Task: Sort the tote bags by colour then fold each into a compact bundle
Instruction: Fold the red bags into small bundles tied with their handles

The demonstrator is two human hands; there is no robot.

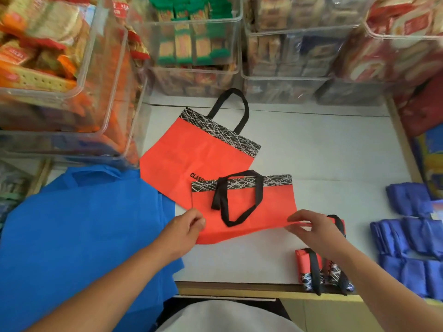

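A red tote bag (271,207), folded in half with its black handles lying on top, rests in the middle of the white counter. My left hand (184,226) pinches its lower left corner. My right hand (309,226) pinches its lower right corner. Behind it a second red tote (191,149) lies flat and unfolded, handle pointing away. Two folded red bundles sit to the right: one (311,267) at the counter's front edge, another (340,222) partly hidden behind my right hand. A pile of blue totes (84,224) lies at the left. Folded blue bundles (412,238) are stacked at the right.
Clear plastic bins (191,44) full of packaged snacks line the back and the left side of the counter (323,152). The counter's front edge (239,287) runs just below my hands. Red and blue goods stand at the far right.
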